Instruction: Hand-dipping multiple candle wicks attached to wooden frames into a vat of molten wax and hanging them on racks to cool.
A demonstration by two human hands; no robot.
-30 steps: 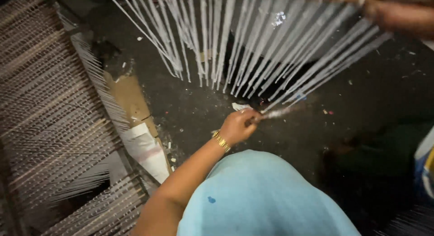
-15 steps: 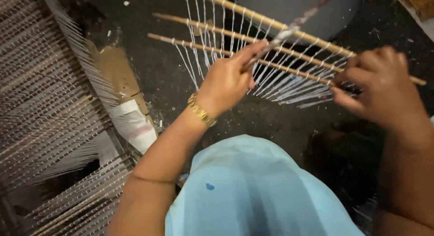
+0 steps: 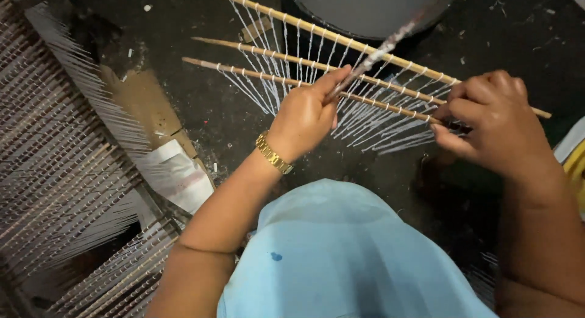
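Three thin, pale wooden rods point(image 3: 365, 42), each hung with a row of slender white wax-coated strands point(image 3: 365, 120), are held fanned out above a dark, spattered floor point(image 3: 231, 123), just in front of a round dark basin point(image 3: 365, 10) at the top of the view. The rods look light and stiff but easily flexed; the strands look brittle and apt to stick together, so the safest purchase is judged to be on the bare rod ends, clear of the coating.

The right hand point(image 3: 493, 123) is closed around the converging near ends of the rods, fingers curled over them and thumb beneath, so the bundle spreads away from this grip towards the left. The left hand point(image 3: 304, 117), wearing a gold-coloured bracelet point(image 3: 273, 153), pinches a short, wax-crusted stick point(image 3: 381, 50) between thumb and forefinger. The stick slants up and away across the rods, its tip near the basin's rim; whether it touches the strands cannot be told. The left fingertips rest at the lowest rod, with the hanging strands just beyond them.

A light blue garment point(image 3: 341, 257) fills the lower centre. To the left, racks of many similar strand-hung rods point(image 3: 61, 159) lie stacked on the floor, beside a scrap of brown cardboard and white paper point(image 3: 170, 166).
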